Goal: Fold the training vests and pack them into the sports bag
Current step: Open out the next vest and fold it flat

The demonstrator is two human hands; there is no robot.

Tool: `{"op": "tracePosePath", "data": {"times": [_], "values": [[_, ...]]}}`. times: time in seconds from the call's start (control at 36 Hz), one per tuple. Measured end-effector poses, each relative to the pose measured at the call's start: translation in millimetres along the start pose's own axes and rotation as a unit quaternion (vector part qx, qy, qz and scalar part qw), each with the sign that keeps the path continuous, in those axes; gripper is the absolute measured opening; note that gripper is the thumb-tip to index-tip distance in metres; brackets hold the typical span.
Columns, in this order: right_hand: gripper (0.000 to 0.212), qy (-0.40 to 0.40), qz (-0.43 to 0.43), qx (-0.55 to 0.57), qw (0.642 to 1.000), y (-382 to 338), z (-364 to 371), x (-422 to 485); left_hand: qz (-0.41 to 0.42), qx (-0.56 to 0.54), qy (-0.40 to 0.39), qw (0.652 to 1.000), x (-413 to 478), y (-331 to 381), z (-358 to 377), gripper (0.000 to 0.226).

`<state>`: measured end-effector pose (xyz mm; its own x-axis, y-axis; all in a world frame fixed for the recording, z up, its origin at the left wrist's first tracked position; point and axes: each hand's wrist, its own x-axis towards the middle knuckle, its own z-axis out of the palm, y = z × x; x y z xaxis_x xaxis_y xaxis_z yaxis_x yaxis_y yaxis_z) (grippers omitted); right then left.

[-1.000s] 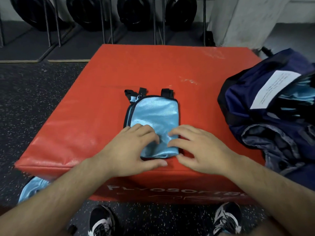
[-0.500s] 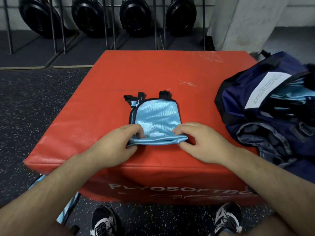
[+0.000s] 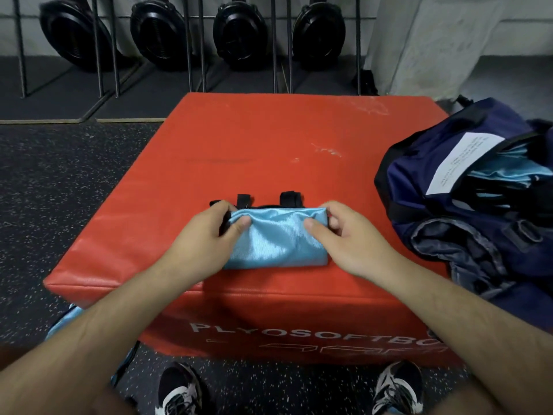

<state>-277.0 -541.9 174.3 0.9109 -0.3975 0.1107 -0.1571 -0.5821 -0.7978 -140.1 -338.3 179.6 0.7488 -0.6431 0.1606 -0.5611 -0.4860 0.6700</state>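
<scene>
A light blue training vest (image 3: 276, 239) with black trim lies folded into a short packet on the red plyo box (image 3: 269, 151), black straps poking out at its far edge. My left hand (image 3: 206, 235) pinches the packet's far left corner, thumb on top. My right hand (image 3: 341, 235) pinches the far right corner the same way. The navy sports bag (image 3: 466, 205) sits open on the box's right side, with light blue vests (image 3: 508, 172) visible inside beside a white label.
Another light blue vest (image 3: 59, 324) lies on the dark rubber floor at the box's near left corner. Black weight plates (image 3: 239, 28) on a metal rack line the far wall. A grey pillar (image 3: 419, 40) stands at the back right. My shoes are below the box.
Both hands lifted the vest's near edge and carried it away from me over the far half. The packet is now half as deep.
</scene>
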Motion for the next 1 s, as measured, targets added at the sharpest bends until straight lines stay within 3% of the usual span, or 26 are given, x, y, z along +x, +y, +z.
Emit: {"op": "tracePosePath", "data": {"times": [0.14,0.19,0.25,0.33,0.44,0.5,0.56,0.61,0.75,0.83,1.0], "values": [[0.029,0.033,0.021,-0.068,0.997,6.1,8.2,23.8,0.020,0.054,0.047,0.997,17.2,-2.5,14.7,0.024],[0.026,0.041,0.016,-0.106,0.993,10.6,11.0,31.6,0.066,0.153,0.116,0.979,19.5,0.2,18.0,0.016],[0.024,0.040,0.015,-0.135,0.990,14.9,15.4,37.3,0.112,0.265,0.153,0.946,20.1,6.3,24.5,0.023],[0.019,0.045,0.013,-0.158,0.986,20.0,21.2,45.2,0.160,0.253,0.082,0.951,20.1,15.7,41.3,0.042],[0.020,0.053,0.026,-0.205,0.977,15.2,26.8,50.9,0.124,0.271,-0.027,0.954,14.2,6.5,67.7,0.058],[0.013,0.086,-0.037,-0.286,0.954,8.8,30.3,48.3,0.108,0.270,-0.042,0.956,13.4,1.1,73.2,0.062],[0.022,0.104,-0.140,-0.343,0.923,0.9,35.3,44.1,0.105,0.264,-0.043,0.958,14.9,-0.2,73.8,0.062],[0.036,0.079,-0.190,-0.335,0.920,-3.4,43.2,40.0,0.111,0.256,-0.043,0.959,16.1,0.9,72.8,0.062],[0.071,-0.074,-0.087,-0.293,0.949,9.3,55.3,37.2,0.114,0.238,-0.052,0.963,18.7,-2.9,69.7,0.065],[0.064,-0.135,-0.076,-0.309,0.938,19.6,47.1,41.4,0.116,0.226,-0.047,0.966,19.0,-6.2,68.0,0.063],[0.056,-0.128,-0.079,-0.326,0.933,12.2,44.6,37.4,0.125,0.235,-0.060,0.962,14.5,-9.3,63.8,0.066]]}}
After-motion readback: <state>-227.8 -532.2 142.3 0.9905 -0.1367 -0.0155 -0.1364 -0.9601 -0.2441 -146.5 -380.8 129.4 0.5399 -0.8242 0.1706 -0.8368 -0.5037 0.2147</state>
